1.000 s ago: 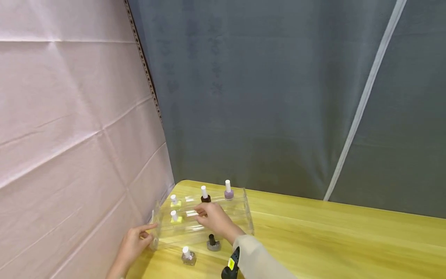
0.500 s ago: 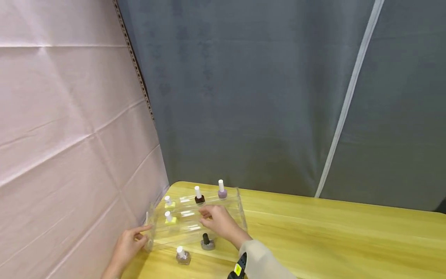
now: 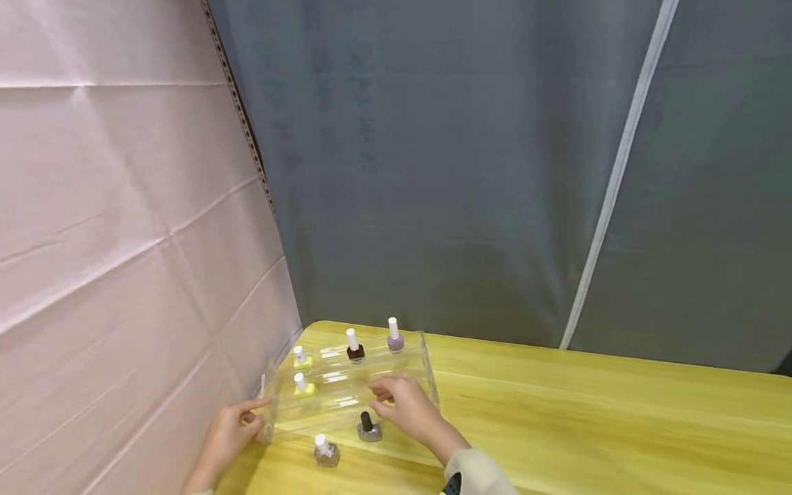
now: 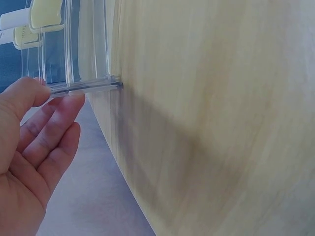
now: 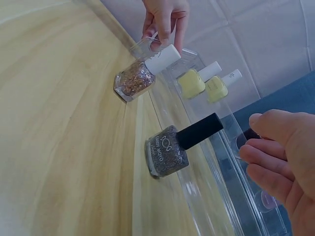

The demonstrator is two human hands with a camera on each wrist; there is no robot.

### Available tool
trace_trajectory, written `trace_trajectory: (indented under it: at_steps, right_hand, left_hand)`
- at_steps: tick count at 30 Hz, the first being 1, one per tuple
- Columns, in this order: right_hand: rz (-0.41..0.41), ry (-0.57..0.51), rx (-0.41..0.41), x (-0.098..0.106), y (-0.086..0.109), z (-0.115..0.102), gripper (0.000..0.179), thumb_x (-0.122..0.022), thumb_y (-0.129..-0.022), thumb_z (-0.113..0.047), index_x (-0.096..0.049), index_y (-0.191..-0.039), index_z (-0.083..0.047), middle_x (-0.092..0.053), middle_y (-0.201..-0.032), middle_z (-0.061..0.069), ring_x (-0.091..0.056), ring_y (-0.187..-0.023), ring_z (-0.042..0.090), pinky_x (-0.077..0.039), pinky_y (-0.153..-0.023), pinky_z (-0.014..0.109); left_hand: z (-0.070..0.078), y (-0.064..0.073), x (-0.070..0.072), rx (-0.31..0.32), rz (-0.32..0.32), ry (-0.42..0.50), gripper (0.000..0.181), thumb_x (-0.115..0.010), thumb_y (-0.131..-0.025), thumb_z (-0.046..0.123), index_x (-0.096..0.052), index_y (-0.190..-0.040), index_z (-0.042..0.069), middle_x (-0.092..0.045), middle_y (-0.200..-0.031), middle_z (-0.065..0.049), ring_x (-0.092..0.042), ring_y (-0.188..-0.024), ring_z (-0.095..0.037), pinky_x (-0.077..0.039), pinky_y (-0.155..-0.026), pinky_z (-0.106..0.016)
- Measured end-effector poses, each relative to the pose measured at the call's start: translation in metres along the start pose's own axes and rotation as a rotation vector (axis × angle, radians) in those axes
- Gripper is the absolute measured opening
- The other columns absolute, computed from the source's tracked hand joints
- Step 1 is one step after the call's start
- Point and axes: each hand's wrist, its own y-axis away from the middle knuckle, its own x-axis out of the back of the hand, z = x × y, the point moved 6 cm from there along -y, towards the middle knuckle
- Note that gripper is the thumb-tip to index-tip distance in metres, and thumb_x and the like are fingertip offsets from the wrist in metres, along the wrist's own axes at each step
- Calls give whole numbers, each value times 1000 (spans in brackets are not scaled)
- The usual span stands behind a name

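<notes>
My left hand (image 3: 225, 436) pinches the left end panel of a clear stepped acrylic rack (image 4: 83, 88) between thumb and fingers. My right hand (image 3: 408, 412) hovers over the rack's front right part, its fingers loosely bent with nothing between them. Nearest to it stands a glittery grey nail polish bottle (image 5: 167, 152) with a black cap, on the table before the rack. On the rack are two yellow nail polish bottles (image 5: 191, 83) at left, a dark nail polish bottle (image 3: 355, 352) and a lilac nail polish bottle (image 3: 395, 342) on the top step, all white-capped.
A glittery brownish nail polish bottle (image 3: 326, 454) with a white cap stands on the wooden table (image 3: 557, 412) at the front left. A pale cloth wall (image 3: 155, 309) rises close beside the left hand, and a dark grey curtain (image 3: 464, 172) hangs behind the table.
My right hand has drawn away from the dark bottle, moving toward me and to the right. The left hand keeps its grip on the rack's end. The head view has shifted slightly.
</notes>
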Motion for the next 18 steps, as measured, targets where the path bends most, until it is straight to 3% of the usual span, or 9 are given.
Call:
trace_trajectory:
  at_steps: [10,18]
  right_hand:
    - [36,-19,-2,0,14,9,26,-65,-84,-8,-65,-108,3,-66,-105,14,-64,-84,10,-51,-75,25]
    - [42,-44,-17,-3,21,15,25,-66,-83,-5,-65,-107,3,-67,-103,14,-64,-82,10,-51,-74,24]
  left_hand:
    - [2,0,1,-49,35,-5,33,-64,-72,-9,-70,-104,0,-58,-52,4,-31,-36,-3,-30,-34,-22]
    - [2,-1,1,-37,25,-31,34,-64,-72,-8,-70,-105,0,-59,-53,4,-35,-38,-4,-32,-36,-23]
